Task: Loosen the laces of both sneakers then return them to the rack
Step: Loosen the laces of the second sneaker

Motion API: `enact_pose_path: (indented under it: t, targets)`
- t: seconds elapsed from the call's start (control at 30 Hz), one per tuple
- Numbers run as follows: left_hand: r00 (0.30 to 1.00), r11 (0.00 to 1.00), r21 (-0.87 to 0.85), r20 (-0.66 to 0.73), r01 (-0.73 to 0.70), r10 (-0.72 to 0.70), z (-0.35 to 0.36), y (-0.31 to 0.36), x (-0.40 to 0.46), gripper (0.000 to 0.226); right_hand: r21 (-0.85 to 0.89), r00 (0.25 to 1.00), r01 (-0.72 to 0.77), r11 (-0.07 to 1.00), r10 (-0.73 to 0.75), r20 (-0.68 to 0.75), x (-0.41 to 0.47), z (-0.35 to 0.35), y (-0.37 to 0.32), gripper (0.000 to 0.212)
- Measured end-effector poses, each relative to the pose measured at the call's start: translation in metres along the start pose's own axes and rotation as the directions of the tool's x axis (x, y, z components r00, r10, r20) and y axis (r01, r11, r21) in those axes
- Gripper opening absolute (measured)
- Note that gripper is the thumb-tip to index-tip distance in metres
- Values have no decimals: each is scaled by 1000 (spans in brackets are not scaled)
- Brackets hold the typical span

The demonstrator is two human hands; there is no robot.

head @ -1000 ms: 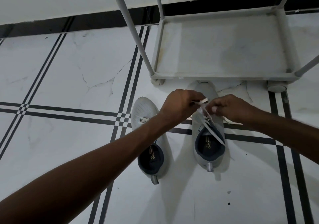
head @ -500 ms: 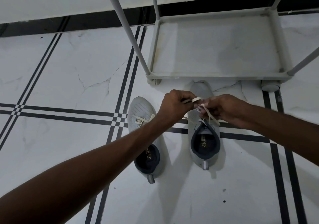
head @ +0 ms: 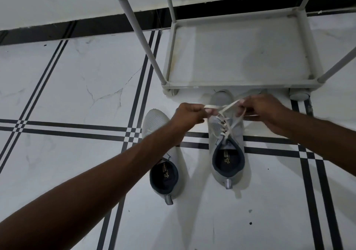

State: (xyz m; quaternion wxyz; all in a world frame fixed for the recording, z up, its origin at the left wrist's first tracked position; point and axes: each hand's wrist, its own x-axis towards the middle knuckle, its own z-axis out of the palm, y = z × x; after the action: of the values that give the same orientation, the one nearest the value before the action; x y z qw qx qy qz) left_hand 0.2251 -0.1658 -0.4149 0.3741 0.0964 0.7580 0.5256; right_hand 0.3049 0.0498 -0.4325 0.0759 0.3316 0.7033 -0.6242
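both hands mid-frame, left hand point(head: 189, 114) and right hand point(head: 264, 110) each pinching the laces point(head: 227, 118) of the right-side sneaker point(head: 227, 143), other sneaker point(head: 159, 153) just left on the floor point(head: 67, 95)

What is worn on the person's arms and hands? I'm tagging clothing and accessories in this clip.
Nothing that shows. The left hand and right hand are bare, without gloves, rings or a watch. Both forearms are uncovered right to the frame's edge, so no sleeve or wristband is in view.
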Motion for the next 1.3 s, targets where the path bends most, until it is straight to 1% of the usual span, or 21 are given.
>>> enact_pose_path:
  t: [0.03,0.1,0.17,0.2,0.23,0.27,0.3,0.33,0.37,0.4,0.47,0.53,0.6,0.63,0.8,0.87,0.93,1.0,1.07,1.2,1.3]
  targets:
    - [996,996,-40,32,83,-82,-10,-8,-1,18,-217,992,66,974,-87,-87,6,-9,6,13]
    - [960,951,-131,50,281,-277,-27,-28,-4,20,-650,944,132,748,-294,-147,10,-27,23,9]
    - [880,865,-175,17,471,-475,-35,-44,-10,18,-844,924,108,525,-367,-110,7,-40,42,10]
    - [855,848,-147,-25,509,-517,-35,-49,-12,19,-903,925,88,420,-371,-83,4,-42,50,12]
    - [856,859,-91,-78,504,-511,-31,-50,-12,23,-940,929,91,328,-368,-38,1,-39,57,16]
    - [879,887,9,-139,462,-456,-24,-51,-12,31,-948,929,135,289,-369,20,-3,-32,63,21]
    - [919,909,180,-202,375,-339,-17,-50,-12,42,-927,918,213,307,-388,83,-8,-23,65,25]
    - [956,882,399,-241,253,-165,-9,-48,-12,53,-879,898,306,366,-416,140,-16,-11,63,27]
    - [971,801,588,-239,116,34,1,-44,-13,62,-809,880,385,444,-440,177,-24,0,59,27]
    - [955,704,710,-202,-9,215,11,-40,-15,67,-734,868,438,518,-455,197,-31,9,56,27]
    - [921,610,780,-125,-140,370,28,-33,-20,66,-644,869,462,610,-456,192,-40,21,51,24]
    - [941,619,764,-45,-183,335,38,-32,-18,42,-615,884,440,655,-434,171,-42,24,50,20]
    - [976,682,720,-29,-129,215,42,-33,-15,16,-587,909,396,707,-391,143,-39,22,51,17]
    - [982,704,703,-42,-104,186,42,-33,-13,11,-570,919,377,730,-373,131,-37,21,51,17]
    - [997,825,564,-30,-37,64,37,-32,-10,14,-568,915,386,727,-378,138,-37,19,54,18]
    - [999,902,432,18,27,-38,30,-32,-6,14,-571,909,401,716,-386,155,-37,18,53,17]
    - [989,925,374,92,75,-117,26,-32,-2,21,-580,902,415,701,-402,160,-37,17,53,17]
    - [982,909,409,119,83,-144,22,-32,2,22,-590,892,430,683,-424,159,-37,18,52,15]
    - [985,881,473,139,21,-98,16,-32,7,18,-609,878,453,651,-444,178,-37,18,51,13]
    - [975,705,676,190,-216,116,4,-34,8,10,-674,875,451,585,-439,204,-27,8,56,21]
    - [964,617,741,214,-265,157,6,-47,-1,9,-720,859,481,499,-434,273,-24,3,63,34]
